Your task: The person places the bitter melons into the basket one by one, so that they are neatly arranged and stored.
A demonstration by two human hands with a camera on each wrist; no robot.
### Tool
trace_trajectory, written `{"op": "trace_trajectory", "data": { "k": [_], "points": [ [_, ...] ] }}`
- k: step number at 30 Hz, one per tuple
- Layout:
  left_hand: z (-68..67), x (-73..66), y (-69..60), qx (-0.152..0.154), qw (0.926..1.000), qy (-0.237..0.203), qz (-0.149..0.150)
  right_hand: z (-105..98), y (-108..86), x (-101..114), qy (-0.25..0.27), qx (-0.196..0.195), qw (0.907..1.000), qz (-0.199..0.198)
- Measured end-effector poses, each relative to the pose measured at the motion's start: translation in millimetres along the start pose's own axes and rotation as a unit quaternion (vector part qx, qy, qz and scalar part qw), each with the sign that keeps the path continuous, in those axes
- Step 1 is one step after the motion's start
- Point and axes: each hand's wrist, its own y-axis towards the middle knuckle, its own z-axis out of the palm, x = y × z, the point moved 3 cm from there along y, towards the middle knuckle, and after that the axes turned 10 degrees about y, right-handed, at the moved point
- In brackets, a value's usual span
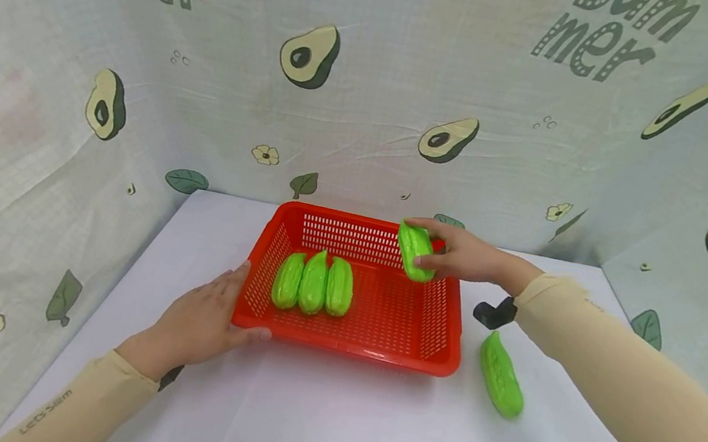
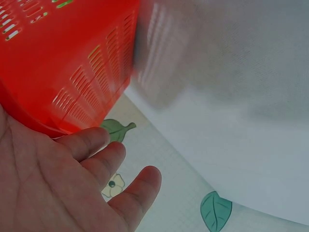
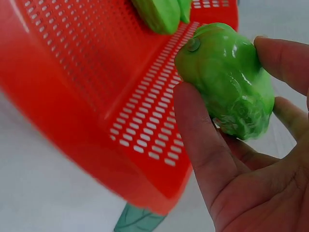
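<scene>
Right of centre: right hand (image 1: 459, 256) pinches green vegetable (image 1: 413, 248) | left of centre: left hand (image 1: 203, 317), fingers relaxed, touches red basket (image 1: 348, 348), probably steadying it

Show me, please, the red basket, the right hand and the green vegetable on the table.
Red basket (image 1: 341, 346), head view: front rim.
Right hand (image 1: 468, 257), head view: middle of the hand.
Green vegetable (image 1: 501, 376), head view: middle of its body.

The head view is bright and evenly lit, with soft, faint shadows on the table (image 1: 330, 418). The left wrist view looks dimmer and greyer. In the right wrist view, small glints dot the green vegetable (image 3: 231, 72).
</scene>
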Motion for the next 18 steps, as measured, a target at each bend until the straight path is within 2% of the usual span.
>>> {"op": "trace_trajectory", "data": {
  "k": [12,18],
  "points": [
    [-0.7,-0.1,0.0,0.0,1.0,-0.002,0.003,36.2,23.3,1.0,-0.068,0.03,0.9971,0.017],
    [-1.2,-0.7,0.5,-0.001,1.0,-0.002,0.005,48.5,31.2,-1.4,-0.033,0.051,0.9978,0.026]
  ]
}}
